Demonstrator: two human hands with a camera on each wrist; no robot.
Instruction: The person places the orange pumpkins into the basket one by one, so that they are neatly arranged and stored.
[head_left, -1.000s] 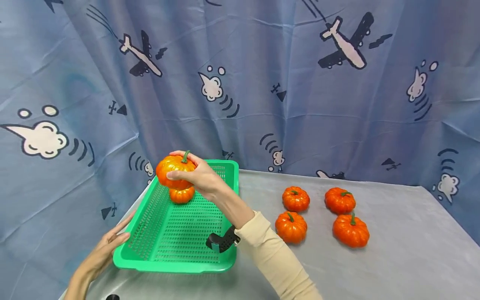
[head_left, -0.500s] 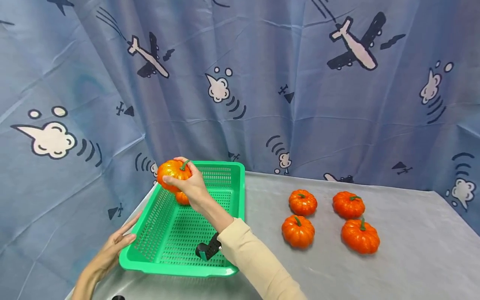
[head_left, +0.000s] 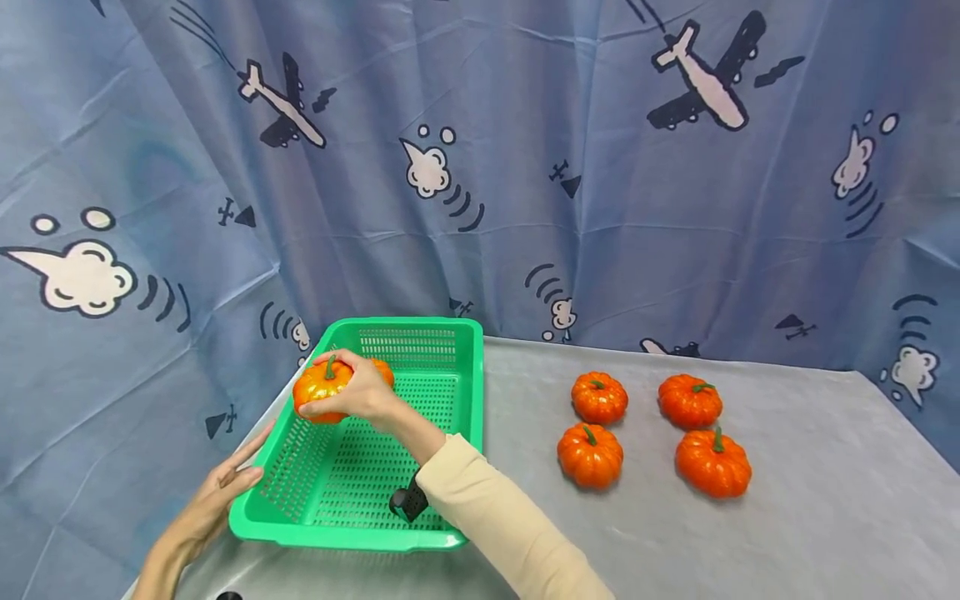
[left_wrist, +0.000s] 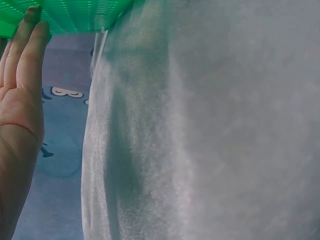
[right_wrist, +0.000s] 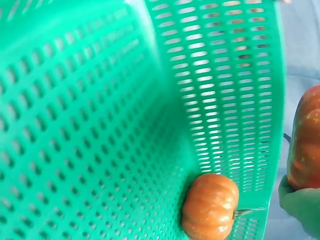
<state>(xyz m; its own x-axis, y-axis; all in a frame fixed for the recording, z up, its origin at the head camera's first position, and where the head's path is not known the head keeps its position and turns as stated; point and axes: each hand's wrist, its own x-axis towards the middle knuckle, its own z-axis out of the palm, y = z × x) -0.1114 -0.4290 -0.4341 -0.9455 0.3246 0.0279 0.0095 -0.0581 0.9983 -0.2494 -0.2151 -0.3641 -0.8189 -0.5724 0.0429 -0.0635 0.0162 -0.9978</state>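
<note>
My right hand (head_left: 363, 393) holds an orange pumpkin (head_left: 319, 390) with a green stem, thumb on the near side and fingers over the far side. The pumpkin hangs over the left wall of a green plastic basket (head_left: 345, 538). Behind that hand, another pumpkin (head_left: 386, 371) lies inside; the right wrist view shows this pumpkin (right_wrist: 210, 207) against the slotted wall. At the right edge of that view is the held pumpkin (right_wrist: 306, 142). My left hand (head_left: 210, 502) touches the basket's left side, its fingers straight against the outside in the left wrist view.
Several more pumpkins stand on the grey table to the right of the basket, such as the front right pumpkin (head_left: 712, 464) and the back left pumpkin (head_left: 599, 398). A blue curtain (head_left: 517, 167) with printed airplanes hangs behind. A black wrist camera (head_left: 408, 502) overlaps the basket.
My right hand has carried the held pumpkin lower and slightly left, toward the basket's left wall. My left hand stays at the basket's side.
</note>
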